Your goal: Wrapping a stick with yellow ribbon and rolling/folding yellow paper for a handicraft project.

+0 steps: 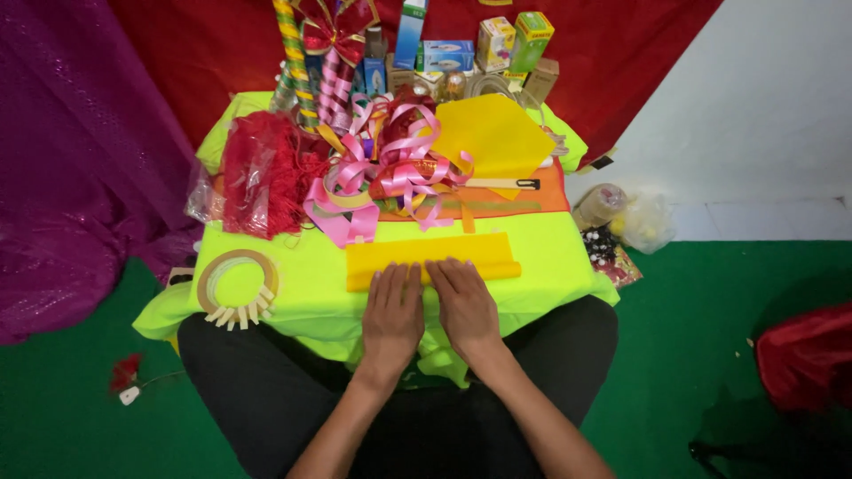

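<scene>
A folded yellow paper strip [430, 253] lies across the near part of a low table draped in a neon green cloth [302, 284]. My left hand [393, 312] and my right hand [463, 302] lie flat side by side, palms down, with the fingertips pressing on the strip's near edge. Neither hand grips anything. My legs in dark trousers are under the table's front edge.
A tape ring [237, 282] with cut strips stuck on it sits at the near left. Pink curled ribbons [390, 173], red shredded filler [262, 173], a yellow sheet [493, 133], a cutter [503, 184] and small boxes [497, 43] fill the back. A jar [599, 206] stands on the green floor.
</scene>
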